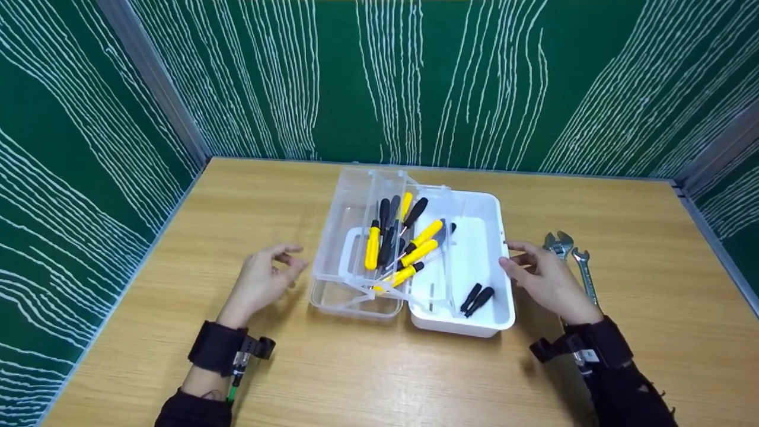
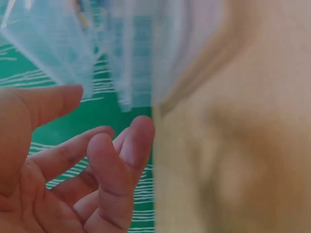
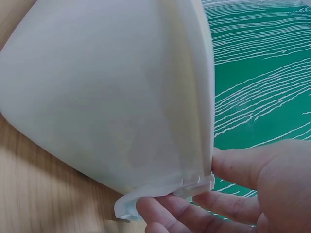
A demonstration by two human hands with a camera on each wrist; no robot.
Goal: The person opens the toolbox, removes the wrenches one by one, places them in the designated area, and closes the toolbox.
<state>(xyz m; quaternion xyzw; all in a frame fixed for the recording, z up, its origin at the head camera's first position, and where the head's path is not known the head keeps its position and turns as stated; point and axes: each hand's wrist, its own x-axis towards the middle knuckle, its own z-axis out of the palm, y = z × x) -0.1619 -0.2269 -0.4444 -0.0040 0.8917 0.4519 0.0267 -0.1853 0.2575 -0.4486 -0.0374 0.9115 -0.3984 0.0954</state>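
A toolbox stands open in the head view, with a white base (image 1: 474, 255) and a clear lid with trays (image 1: 350, 196) folded out to the left. Several yellow-and-black and black screwdrivers (image 1: 372, 244) lie among the trays. Two small black-handled tools (image 1: 477, 299) rest on the base's floor. My right hand (image 1: 548, 279) is at the base's right rim; up close, its thumb meets the rim and its fingers hold the white latch (image 3: 165, 188). To the left of the lid, my left hand (image 1: 267, 276) hovers apart from it, fingers loosely bent and holding nothing.
An adjustable wrench (image 1: 558, 244) and a combination wrench (image 1: 586, 276) lie on the wooden table (image 1: 379, 379) to the right, partly behind my right hand and wrist. Green panels with white lines (image 1: 391, 77) enclose the table's back and sides.
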